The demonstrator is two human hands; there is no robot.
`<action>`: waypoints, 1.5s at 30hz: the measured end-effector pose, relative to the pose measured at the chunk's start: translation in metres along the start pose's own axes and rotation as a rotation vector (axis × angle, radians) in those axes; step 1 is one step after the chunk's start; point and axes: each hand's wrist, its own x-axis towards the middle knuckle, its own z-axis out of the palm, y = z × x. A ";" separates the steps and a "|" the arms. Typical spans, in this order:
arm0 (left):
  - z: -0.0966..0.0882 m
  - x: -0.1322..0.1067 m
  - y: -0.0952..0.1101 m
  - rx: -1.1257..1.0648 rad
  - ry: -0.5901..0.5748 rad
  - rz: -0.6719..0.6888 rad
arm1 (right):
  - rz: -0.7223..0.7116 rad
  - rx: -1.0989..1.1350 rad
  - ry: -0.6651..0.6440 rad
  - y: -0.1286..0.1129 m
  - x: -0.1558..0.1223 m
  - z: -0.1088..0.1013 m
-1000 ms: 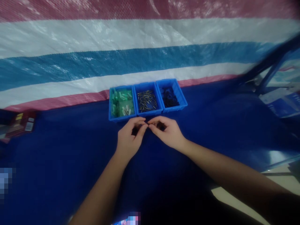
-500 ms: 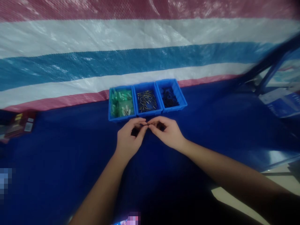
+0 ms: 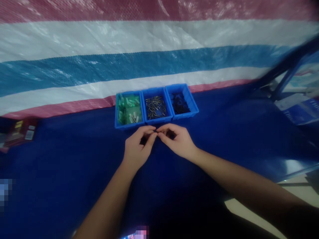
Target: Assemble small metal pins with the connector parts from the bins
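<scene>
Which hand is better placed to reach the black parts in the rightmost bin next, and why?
Probably the right hand: it is nearer the rightmost blue bin with the black parts; the left hand would have to reach across.

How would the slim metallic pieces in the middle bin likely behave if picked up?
The slim metallic pieces look straight, so probably stiff. Their shine suggests slippery surfaces. Crisscrossed in the middle bin, they may drag neighbours along when lifted.

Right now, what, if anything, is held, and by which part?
Cannot tell: left hand and right hand pinch close together, anything between them too small or hidden.
</scene>
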 end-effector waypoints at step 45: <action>-0.001 0.001 0.001 0.068 -0.012 0.016 | 0.001 0.010 -0.007 0.001 0.000 0.001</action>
